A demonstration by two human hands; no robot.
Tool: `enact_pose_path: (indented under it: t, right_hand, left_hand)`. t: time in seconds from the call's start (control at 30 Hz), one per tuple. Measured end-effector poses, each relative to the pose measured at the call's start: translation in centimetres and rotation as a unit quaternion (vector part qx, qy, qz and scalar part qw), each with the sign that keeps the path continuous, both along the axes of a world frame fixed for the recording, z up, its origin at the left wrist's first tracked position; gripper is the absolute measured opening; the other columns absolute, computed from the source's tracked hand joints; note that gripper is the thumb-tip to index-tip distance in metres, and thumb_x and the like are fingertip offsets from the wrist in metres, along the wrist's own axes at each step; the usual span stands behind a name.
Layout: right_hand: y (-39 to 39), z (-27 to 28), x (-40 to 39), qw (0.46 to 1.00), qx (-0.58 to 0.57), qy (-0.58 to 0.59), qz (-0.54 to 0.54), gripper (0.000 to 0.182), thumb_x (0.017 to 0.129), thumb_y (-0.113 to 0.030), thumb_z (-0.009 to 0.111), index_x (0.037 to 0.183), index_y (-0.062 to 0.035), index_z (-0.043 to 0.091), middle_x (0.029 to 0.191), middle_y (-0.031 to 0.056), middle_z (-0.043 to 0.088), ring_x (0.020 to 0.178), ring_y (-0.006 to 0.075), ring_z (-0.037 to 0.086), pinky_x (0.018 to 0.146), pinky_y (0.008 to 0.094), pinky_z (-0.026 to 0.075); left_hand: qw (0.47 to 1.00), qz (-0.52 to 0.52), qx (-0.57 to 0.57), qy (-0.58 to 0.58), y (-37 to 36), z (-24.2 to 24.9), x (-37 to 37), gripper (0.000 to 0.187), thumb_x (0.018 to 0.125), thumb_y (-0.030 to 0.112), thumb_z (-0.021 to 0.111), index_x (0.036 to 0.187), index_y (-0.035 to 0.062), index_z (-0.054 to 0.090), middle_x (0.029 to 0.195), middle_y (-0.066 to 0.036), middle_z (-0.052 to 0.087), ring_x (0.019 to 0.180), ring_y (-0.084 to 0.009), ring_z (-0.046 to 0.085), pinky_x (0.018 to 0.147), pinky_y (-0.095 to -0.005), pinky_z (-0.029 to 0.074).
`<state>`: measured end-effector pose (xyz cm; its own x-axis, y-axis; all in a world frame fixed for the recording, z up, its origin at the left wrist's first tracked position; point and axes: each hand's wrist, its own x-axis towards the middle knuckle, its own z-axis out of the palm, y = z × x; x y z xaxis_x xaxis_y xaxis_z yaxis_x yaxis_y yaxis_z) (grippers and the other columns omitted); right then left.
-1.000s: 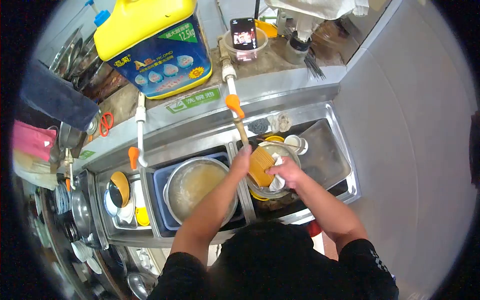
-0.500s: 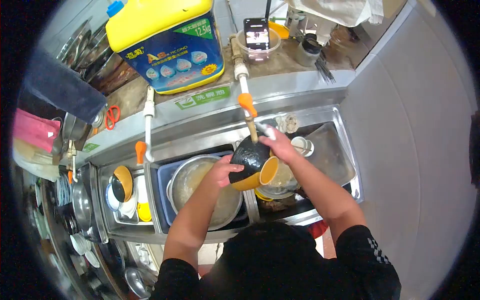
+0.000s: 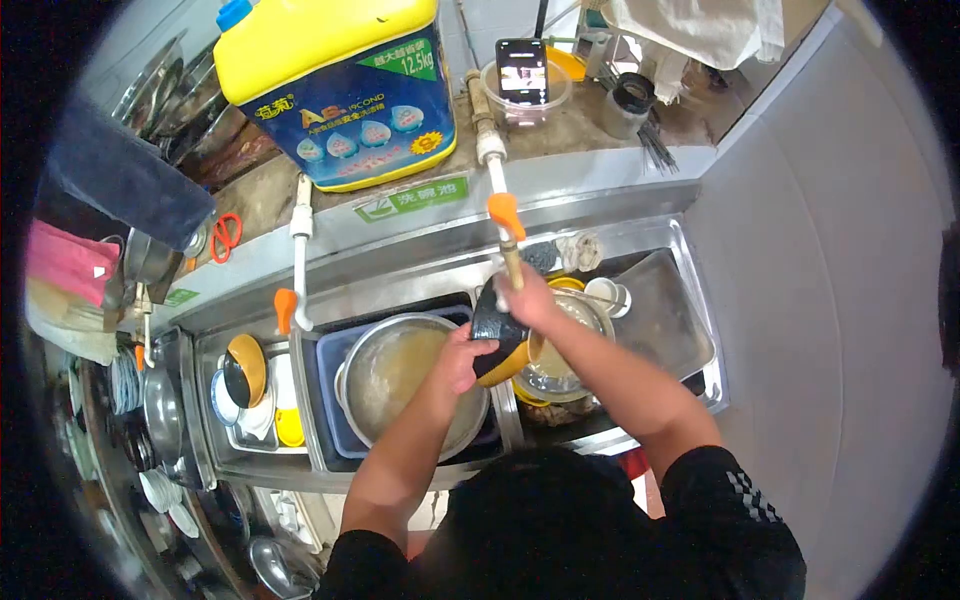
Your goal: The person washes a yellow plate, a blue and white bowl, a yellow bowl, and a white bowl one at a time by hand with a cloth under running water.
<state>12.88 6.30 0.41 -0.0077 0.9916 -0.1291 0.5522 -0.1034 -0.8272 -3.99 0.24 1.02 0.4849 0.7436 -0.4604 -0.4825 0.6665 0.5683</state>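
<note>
L hand [image 3: 466, 360] clamped on bowl [image 3: 495, 325] over sink divider [image 3: 509, 425], R hand [image 3: 529, 299] at its black outside — poss. w/ cloth [image 3: 501, 291], grip too blurred to tell — so brace w/ L, rub evenly.

Bowl [image 3: 494, 325], inside apparently mostly hidden

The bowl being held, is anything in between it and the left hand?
Nothing visible: the left hand touches the bowl directly. The right hand is toward the bowl's other side, not in between.
</note>
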Motion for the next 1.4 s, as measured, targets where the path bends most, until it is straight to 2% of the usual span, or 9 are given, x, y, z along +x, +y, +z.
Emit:
enact_pose_path:
  t: [0.17, 0.27, 0.43, 0.57, 0.83, 0.97, 1.13, 1.23, 1.4]
  right_hand:
    - [-3.8, 1.4, -3.4, 0.938, 0.309, -0.145, 0.064, 0.043, 0.09, -0.032, 0.049, 0.125, -0.0059, 0.046, 0.119, 0.0244, 0.053, 0.1, 0.0415, 0.056, 0.084, 0.0464, 0.046]
    - [-0.5, 0.3, -0.4, 0.997, -0.045, -0.068, -0.005, 0.037, 0.091, -0.033, 0.048, 0.11, -0.0018, 0.057, 0.111, 0.0244, 0.057, 0.095, 0.0416, 0.057, 0.081, 0.0458, 0.047]
    - [-1.0, 2.9, -1.0, 0.993, -0.104, -0.006, -0.055, 0.039, 0.091, -0.035, 0.048, 0.111, -0.0021, 0.056, 0.11, 0.025, 0.057, 0.096, 0.0407, 0.057, 0.08, 0.0449, 0.047]
    - [-3.6, 1.8, -3.2, 0.955, 0.272, -0.115, 0.026, 0.041, 0.092, -0.034, 0.047, 0.119, -0.0037, 0.052, 0.111, 0.0266, 0.057, 0.098, 0.0414, 0.057, 0.082, 0.045, 0.047]
    - [-1.2, 0.7, -0.8, 0.997, -0.045, -0.058, -0.021, 0.043, 0.089, -0.035, 0.052, 0.122, -0.007, 0.053, 0.104, 0.026, 0.06, 0.097, 0.0367, 0.06, 0.078, 0.0454, 0.049]
    - [-3.3, 1.0, -3.2, 0.934, 0.327, -0.14, 0.023, 0.041, 0.088, -0.035, 0.054, 0.118, -0.0067, 0.054, 0.101, 0.0257, 0.059, 0.095, 0.0391, 0.059, 0.078, 0.0458, 0.049]
    - [1.9, -1.9, 2.3, 0.959, -0.009, -0.245, 0.142, 0.037, 0.084, -0.031, 0.058, 0.111, -0.0054, 0.057, 0.096, 0.0222, 0.062, 0.087, 0.0391, 0.061, 0.077, 0.0465, 0.049]
    - [-1.4, 4.8, -0.8, 0.995, -0.065, -0.053, -0.062, 0.036, 0.082, -0.034, 0.057, 0.108, -0.0089, 0.059, 0.094, 0.0205, 0.063, 0.084, 0.0385, 0.062, 0.076, 0.0471, 0.048]
    - [-6.0, 4.3, -2.0, 0.918, 0.33, -0.173, 0.136, 0.039, 0.082, -0.025, 0.061, 0.117, -0.0088, 0.056, 0.116, 0.0217, 0.055, 0.111, 0.0373, 0.052, 0.09, 0.0457, 0.044]
  left_hand:
    - [0.999, 0.036, -0.009, -0.013, 0.8, -2.9, 0.1, 0.039, 0.073, -0.005, 0.061, 0.111, 0.0006, 0.056, 0.105, -0.01, 0.064, 0.095, -0.0236, 0.063, 0.086, -0.0393, 0.05]
    - [0.999, -0.01, 0.025, 0.029, 0.2, -1.1, 0.1, 0.042, 0.071, -0.007, 0.061, 0.113, 0.0, 0.056, 0.106, -0.012, 0.064, 0.093, -0.0249, 0.064, 0.087, -0.0402, 0.05]
    - [1.0, 0.0, 0.023, 0.008, -0.1, -1.8, 0.3, 0.045, 0.069, -0.01, 0.059, 0.113, 0.0, 0.056, 0.106, -0.013, 0.064, 0.093, -0.0266, 0.064, 0.087, -0.0407, 0.051]
    - [0.999, 0.036, -0.002, -0.028, 0.9, -1.8, 0.2, 0.042, 0.07, -0.01, 0.06, 0.11, 0.0002, 0.058, 0.104, -0.011, 0.065, 0.091, -0.0238, 0.065, 0.085, -0.0377, 0.051]
    - [1.0, 0.011, 0.022, 0.007, 0.1, -0.7, 0.5, 0.04, 0.072, -0.008, 0.061, 0.112, -0.0006, 0.056, 0.103, -0.011, 0.065, 0.092, -0.0244, 0.065, 0.084, -0.0403, 0.052]
    - [0.998, 0.053, -0.002, -0.024, 0.7, -1.6, 0.5, 0.033, 0.074, -0.009, 0.061, 0.105, 0.0009, 0.06, 0.098, -0.009, 0.066, 0.087, -0.0216, 0.065, 0.08, -0.0366, 0.053]
    - [0.999, 0.002, 0.008, 0.035, -0.3, -0.5, 0.8, 0.028, 0.076, -0.006, 0.064, 0.102, 0.0018, 0.062, 0.094, -0.008, 0.066, 0.087, -0.0196, 0.064, 0.08, -0.0354, 0.052]
    - [0.999, 0.036, 0.003, 0.007, 0.0, -1.4, 0.9, 0.023, 0.088, 0.015, 0.062, 0.109, 0.0038, 0.059, 0.104, -0.007, 0.064, 0.093, -0.0196, 0.062, 0.086, -0.0361, 0.049]
    - [0.987, 0.134, -0.078, -0.048, 1.8, -0.9, 1.2, 0.041, 0.095, 0.04, 0.049, 0.118, 0.0068, 0.052, 0.114, -0.009, 0.059, 0.108, -0.023, 0.055, 0.095, -0.041, 0.043]
